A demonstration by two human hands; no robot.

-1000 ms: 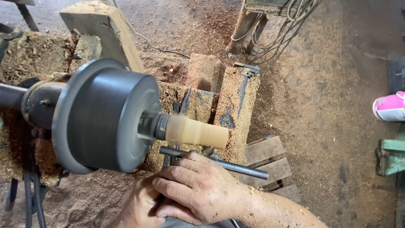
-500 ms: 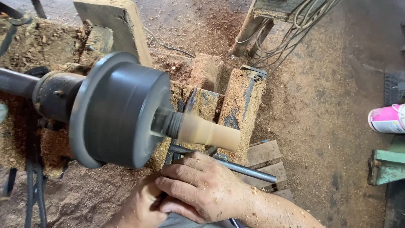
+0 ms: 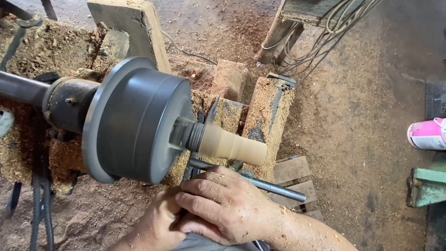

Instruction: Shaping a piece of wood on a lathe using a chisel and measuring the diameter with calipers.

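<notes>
Head view: both hands (image 3: 204, 214), pressed together, hide the tool under the wooden spindle (image 3: 232, 146).

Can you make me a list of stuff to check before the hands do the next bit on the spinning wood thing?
1. Both hands on the tool: ok. The right hand lies over the left hand, gripping the metal tool.
2. Tool beside the wooden piece: ok, it runs just under it; contact cannot be told.
3. Wooden piece seated in the grey chuck: ok.
4. Fingers clear of the chuck: ok, but close.
5. Sawdust piled around the lathe: not ok.
6. Cutting tip sharp: cannot tell, hidden.
</notes>
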